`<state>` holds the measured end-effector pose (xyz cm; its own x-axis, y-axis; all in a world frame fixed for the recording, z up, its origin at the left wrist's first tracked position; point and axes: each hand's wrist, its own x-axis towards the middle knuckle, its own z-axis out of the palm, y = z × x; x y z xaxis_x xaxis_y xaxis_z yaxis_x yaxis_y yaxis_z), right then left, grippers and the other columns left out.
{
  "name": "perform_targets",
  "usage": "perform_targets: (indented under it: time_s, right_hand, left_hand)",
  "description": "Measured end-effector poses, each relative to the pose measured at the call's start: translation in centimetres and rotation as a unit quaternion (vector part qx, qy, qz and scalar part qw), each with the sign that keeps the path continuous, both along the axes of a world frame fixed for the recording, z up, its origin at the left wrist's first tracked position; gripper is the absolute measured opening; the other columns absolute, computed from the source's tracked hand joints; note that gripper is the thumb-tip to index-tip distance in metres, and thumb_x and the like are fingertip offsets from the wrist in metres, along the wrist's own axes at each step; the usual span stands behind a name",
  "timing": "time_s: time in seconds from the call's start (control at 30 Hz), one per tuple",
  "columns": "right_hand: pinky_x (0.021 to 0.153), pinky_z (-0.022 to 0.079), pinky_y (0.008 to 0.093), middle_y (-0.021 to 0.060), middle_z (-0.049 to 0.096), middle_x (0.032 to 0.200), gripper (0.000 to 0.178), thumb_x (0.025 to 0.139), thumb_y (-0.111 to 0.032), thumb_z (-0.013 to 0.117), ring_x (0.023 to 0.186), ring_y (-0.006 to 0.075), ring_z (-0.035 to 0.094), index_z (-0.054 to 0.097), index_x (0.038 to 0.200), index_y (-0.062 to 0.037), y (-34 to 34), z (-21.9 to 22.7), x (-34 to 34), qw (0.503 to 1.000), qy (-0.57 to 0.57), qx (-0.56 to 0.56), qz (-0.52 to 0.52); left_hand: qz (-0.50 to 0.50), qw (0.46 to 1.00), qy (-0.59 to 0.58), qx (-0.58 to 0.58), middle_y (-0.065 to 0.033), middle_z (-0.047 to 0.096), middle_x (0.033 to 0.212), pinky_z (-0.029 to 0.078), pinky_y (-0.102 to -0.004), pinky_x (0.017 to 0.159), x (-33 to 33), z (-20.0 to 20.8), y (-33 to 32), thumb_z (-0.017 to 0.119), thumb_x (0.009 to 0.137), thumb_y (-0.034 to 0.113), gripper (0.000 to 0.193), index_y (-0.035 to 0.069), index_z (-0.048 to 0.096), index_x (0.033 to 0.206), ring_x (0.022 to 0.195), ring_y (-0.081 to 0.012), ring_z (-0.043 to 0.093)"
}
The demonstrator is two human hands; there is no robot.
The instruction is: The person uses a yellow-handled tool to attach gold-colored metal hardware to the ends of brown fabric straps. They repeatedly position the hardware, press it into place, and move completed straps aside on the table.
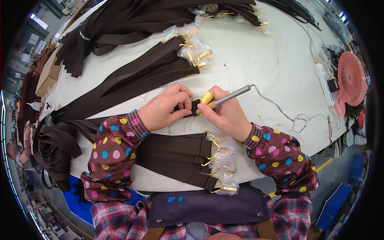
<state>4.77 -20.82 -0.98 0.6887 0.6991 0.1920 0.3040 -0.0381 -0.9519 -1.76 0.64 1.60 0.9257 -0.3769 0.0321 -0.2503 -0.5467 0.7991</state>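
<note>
My left hand [170,105] is closed, pinching the end of a dark brown webbing strap [195,108] near the middle of the table. Close against that end, my right hand [228,114] grips a corded, pen-like tool with a silver barrel [234,95], similar to a soldering iron. The tool's tip is hidden by the fingers and strap. A yellow cover [207,97] shows at the right fingertips. Below the hands lie several brown straps [176,160] side by side, their gold metal hooks [216,150] wrapped in clear plastic.
Another bundle of brown straps [132,82] with wrapped gold hooks lies beyond my left hand, and a tied bundle [120,26] lies farther back. The tool's grey cord [276,112] runs right toward a white power strip [324,84]. A pink fan [352,74] stands at the right edge.
</note>
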Motion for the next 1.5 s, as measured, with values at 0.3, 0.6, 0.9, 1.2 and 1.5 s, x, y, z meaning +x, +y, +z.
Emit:
perform_targets:
  time_s: [0.3, 0.6, 0.9, 1.2, 1.5]
  right_hand:
    - [0.054, 0.046, 0.0292, 0.0085, 0.061, 0.07, 0.026, 0.087, -0.019, 0.068, 0.059, 0.0168, 0.06, 0.05, 0.086, -0.0011, 0.1, 0.0, 0.0, 1.0, -0.024, -0.016, -0.005]
    - [0.056, 0.046, 0.0225, 0.006, 0.063, 0.08, 0.02, 0.092, -0.012, 0.064, 0.068, 0.0066, 0.057, 0.048, 0.091, 0.0001, -0.1, 0.3, 0.1, 0.999, -0.015, -0.046, 0.013]
    - [0.053, 0.039, 0.0202, -0.0007, 0.053, 0.073, 0.02, 0.092, -0.013, 0.065, 0.062, 0.0023, 0.046, 0.048, 0.091, -0.0019, 0.3, 0.9, 0.8, 0.998, -0.022, -0.035, -0.04]
    - [0.051, 0.038, 0.0205, 0.0, 0.053, 0.072, 0.021, 0.092, -0.011, 0.066, 0.06, 0.0025, 0.045, 0.048, 0.091, -0.0012, 0.5, 0.6, 0.9, 0.998, -0.043, -0.041, -0.035]
    - [0.051, 0.038, 0.0208, 0.0, 0.053, 0.072, 0.021, 0.092, -0.012, 0.066, 0.06, 0.0029, 0.045, 0.048, 0.091, -0.0013, 0.7, 0.7, 0.8, 0.997, -0.047, -0.044, -0.037]
  left_hand:
    - [0.001, 1.0, -0.004, 0.0, -0.0081, 0.049, 0.117, 0.046, -0.023, 0.065, 0.0, 0.0, -0.1, 0.067, 0.084, 0.001, 0.011, 0.004, 0.058, 0.09, 0.082, -0.0112, 0.053]
    - [0.026, 0.999, 0.006, -0.023, -0.0083, 0.05, 0.116, 0.047, -0.0225, 0.062, 0.1, 0.0, 0.0, 0.062, 0.089, 0.002, 0.009, 0.005, 0.053, 0.091, 0.078, -0.0094, 0.054]
    - [0.136, 0.983, 0.084, -0.091, -0.0061, 0.052, 0.106, 0.052, -0.0212, 0.052, 0.3, 0.0, -1.0, 0.055, 0.096, 0.009, 0.01, 0.005, 0.046, 0.097, 0.076, -0.0088, 0.057]
    - [0.137, 0.982, 0.101, -0.085, -0.0068, 0.052, 0.113, 0.051, -0.0198, 0.054, 0.3, 0.1, -1.0, 0.053, 0.097, 0.007, 0.008, 0.007, 0.045, 0.098, 0.08, -0.0071, 0.055]
    - [0.128, 0.991, 0.019, -0.041, -0.0079, 0.053, 0.103, 0.052, -0.0296, 0.062, 0.1, -0.2, -0.5, 0.059, 0.094, 0.011, 0.013, 0.005, 0.048, 0.099, 0.076, -0.0154, 0.06]
